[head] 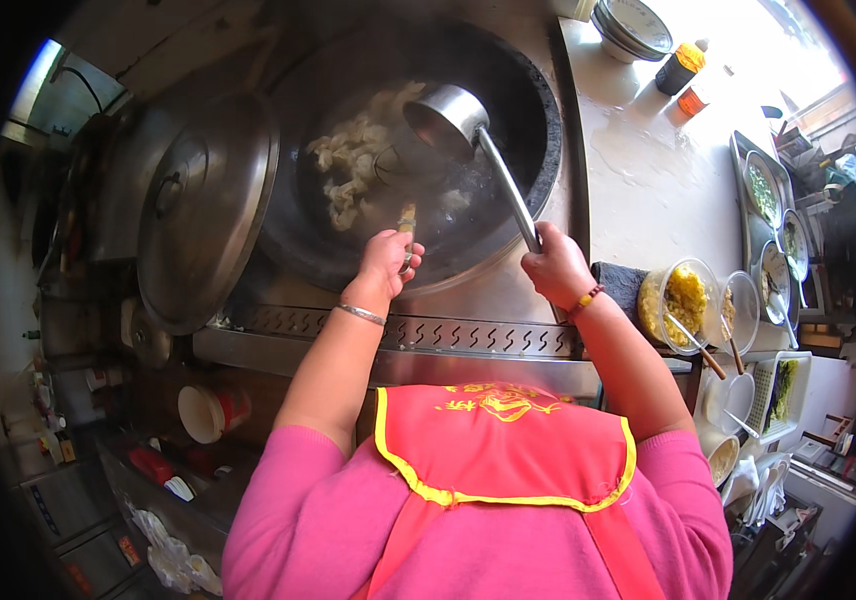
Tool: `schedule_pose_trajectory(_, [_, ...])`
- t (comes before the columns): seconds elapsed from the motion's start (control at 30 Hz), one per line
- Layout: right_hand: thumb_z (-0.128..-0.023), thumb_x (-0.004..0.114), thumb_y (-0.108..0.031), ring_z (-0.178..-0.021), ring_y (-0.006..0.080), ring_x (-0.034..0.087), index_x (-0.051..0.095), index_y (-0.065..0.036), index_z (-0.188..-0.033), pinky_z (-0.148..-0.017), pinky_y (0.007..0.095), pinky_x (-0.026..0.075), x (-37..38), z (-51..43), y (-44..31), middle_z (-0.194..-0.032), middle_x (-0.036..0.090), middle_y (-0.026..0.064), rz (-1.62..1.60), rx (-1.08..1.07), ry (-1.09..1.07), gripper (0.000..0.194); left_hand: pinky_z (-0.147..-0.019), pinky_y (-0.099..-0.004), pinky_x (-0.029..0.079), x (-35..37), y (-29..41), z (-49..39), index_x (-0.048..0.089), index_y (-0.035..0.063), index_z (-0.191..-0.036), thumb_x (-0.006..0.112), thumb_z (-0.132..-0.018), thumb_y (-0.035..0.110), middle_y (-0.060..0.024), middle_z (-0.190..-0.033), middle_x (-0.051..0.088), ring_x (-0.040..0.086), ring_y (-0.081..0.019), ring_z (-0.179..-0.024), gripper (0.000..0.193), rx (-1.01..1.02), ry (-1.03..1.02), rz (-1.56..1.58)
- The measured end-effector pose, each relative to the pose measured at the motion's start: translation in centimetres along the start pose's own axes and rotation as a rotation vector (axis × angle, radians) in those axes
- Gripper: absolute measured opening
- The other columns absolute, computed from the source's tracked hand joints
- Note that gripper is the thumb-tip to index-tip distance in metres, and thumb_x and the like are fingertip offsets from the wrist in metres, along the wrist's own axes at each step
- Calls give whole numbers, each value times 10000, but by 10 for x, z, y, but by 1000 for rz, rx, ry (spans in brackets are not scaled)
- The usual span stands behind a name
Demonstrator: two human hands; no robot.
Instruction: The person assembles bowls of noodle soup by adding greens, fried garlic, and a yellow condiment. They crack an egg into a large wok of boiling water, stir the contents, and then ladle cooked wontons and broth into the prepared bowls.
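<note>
Over a large dark wok (pixel 503 195) of steaming liquid, my right hand (pixel 559 270) grips the long metal handle of a deep ladle (pixel 454 112). The ladle's bowl is tilted above the liquid. My left hand (pixel 387 262) is closed around a short handle (pixel 407 219), partly bamboo-coloured. Beyond it a curved wire part (pixel 386 165) shows among the food, but steam blurs the tool's far end. Pale, soft pieces that look like wontons or dumplings (pixel 349 157) float in the left half of the wok.
A big metal lid (pixel 207 217) leans left of the wok. A slotted metal drain strip (pixel 473 335) runs along the stove front. On the right counter (pixel 645 172) stand stacked bowls (pixel 634 30), a yellow-topped bottle (pixel 681 67), a tub of yellow food (pixel 679 304) and a tray (pixel 743 161) of filled bowls.
</note>
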State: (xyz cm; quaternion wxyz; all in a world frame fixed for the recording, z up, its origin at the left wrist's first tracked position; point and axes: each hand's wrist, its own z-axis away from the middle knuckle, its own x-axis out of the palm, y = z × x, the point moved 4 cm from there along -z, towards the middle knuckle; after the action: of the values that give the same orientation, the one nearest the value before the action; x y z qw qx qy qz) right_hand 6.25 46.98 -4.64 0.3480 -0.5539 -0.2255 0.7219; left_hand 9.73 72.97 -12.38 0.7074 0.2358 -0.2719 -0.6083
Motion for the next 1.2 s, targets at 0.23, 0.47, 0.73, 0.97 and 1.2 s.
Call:
schedule_pose_trajectory(0.23, [-797,593,-147,-912,440,598,501,13,-979,-779,484,483,48,-29,-6,-917,626,271,275,-3,-73,259,-407,-258,389,15,14,-21,499,40,-938,452,-891,83,-63,-748,586,525,-108,-540,79,-14,73,-233])
schedule_pose_trajectory(0.47, [-767,573,-97,-501,208,571,575,6,-816,-422,336,441,61,-30,-4,-643,585,105,-522,328,-351,114,-309,-272,286,-11,0,-25,451,73,-772,450,-904,111,-44,-539,469,460,-141,-393,137,199,88,-253])
schedule_pose_trajectory(0.73, [-833,539,-116,-435,100,515,495,-53,-762,-355,259,416,10,41,16,-632,542,43,-1459,450,-583,105,-335,-230,343,-23,0,60,457,67,-905,419,-914,138,-36,-707,522,460,-94,-450,81,376,198,-325])
schedule_pose_trajectory(0.97, [-854,518,-83,-444,69,457,511,-49,-1169,-351,220,385,-83,113,41,-763,551,39,-1639,162,-513,316,-348,-220,339,3,-40,114,445,81,-928,423,-932,162,-26,-701,506,441,-84,-445,84,428,166,-245])
schedule_pose_trajectory(1.2, [-866,497,-51,-457,71,495,488,-26,-1111,-349,214,395,-193,169,93,-745,549,51,-1673,-36,-183,246,-353,-263,371,22,-120,101,440,78,-940,431,-932,164,-34,-663,501,456,-109,-431,86,340,137,-333])
